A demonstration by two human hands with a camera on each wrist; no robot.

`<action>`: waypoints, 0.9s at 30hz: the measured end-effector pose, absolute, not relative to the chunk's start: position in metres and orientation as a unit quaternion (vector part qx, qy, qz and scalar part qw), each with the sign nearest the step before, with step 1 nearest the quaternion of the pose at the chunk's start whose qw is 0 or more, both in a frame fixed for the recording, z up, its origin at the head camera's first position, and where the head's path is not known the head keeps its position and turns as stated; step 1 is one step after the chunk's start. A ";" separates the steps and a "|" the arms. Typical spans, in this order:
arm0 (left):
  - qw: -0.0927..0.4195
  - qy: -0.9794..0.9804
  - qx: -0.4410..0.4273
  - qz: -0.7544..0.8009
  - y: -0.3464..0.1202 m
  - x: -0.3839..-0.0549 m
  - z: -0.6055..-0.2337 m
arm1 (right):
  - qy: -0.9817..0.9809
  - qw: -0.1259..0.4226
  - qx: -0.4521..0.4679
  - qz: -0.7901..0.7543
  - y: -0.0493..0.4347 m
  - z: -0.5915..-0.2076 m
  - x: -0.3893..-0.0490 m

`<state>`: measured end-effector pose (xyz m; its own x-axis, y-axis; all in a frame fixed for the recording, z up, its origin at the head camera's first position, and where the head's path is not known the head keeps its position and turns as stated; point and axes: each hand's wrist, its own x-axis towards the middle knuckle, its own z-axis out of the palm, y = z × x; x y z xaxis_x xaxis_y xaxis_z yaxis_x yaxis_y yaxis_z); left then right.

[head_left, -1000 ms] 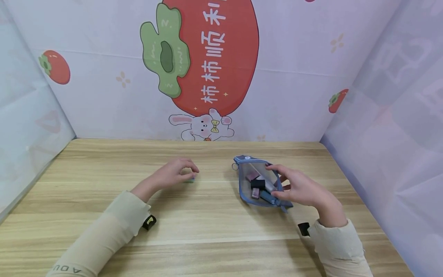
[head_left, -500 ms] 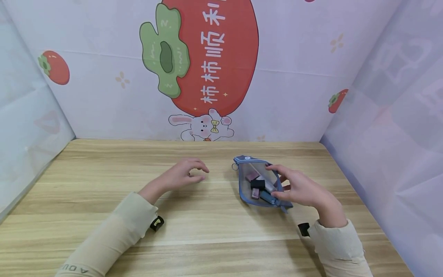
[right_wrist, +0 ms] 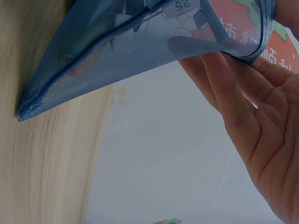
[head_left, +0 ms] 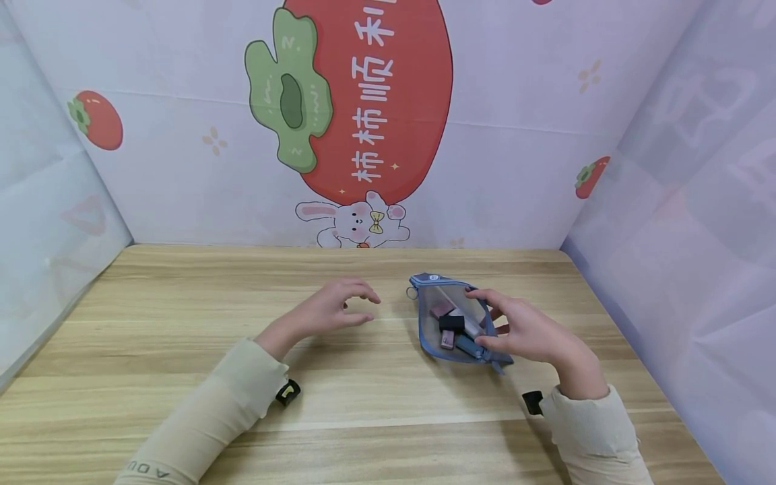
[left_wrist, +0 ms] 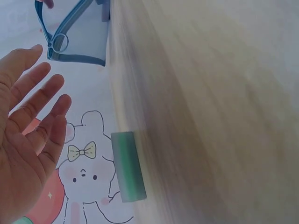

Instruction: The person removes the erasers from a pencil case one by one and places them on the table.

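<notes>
My left hand hovers low over the table left of the pouch, fingers spread and holding nothing. In the left wrist view, a small green-and-grey block stands on the table beside this hand; in the head view it is hidden. My right hand holds the right side of a blue mesh zipper pouch, thumb and fingers at its rim, keeping the mouth wide. Inside lie a black block, pinkish-purple pieces, a whitish piece and a blue one. The right wrist view shows fingers behind the mesh.
The wooden table extends in front of a printed backdrop with a rabbit and persimmons. Pale side walls rise at left and right. A zipper pull ring hangs at the pouch's left corner.
My left hand has moved right toward the pouch and its fingers have spread. The green piece seen near its fingertips earlier is now hidden in the head view. The right hand and pouch stay put.
</notes>
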<state>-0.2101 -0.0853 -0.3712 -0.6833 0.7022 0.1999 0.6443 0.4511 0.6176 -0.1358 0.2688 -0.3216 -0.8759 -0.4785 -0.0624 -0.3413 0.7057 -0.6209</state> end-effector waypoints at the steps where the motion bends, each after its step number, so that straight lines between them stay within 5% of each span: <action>1: 0.041 0.850 0.398 0.343 -0.084 -0.210 -0.371 | 0.917 0.110 -0.224 -0.312 0.269 -0.322 -0.136; 27: 0.027 0.818 0.446 0.361 -0.032 -0.205 -0.370 | 0.918 0.110 -0.223 -0.310 0.268 -0.322 -0.136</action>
<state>-0.2045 -0.0320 -0.3704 -0.6003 0.7501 0.2773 0.7105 0.3411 0.6155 -0.1359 0.2680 -0.3219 -0.8761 -0.4778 -0.0645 -0.3408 0.7083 -0.6182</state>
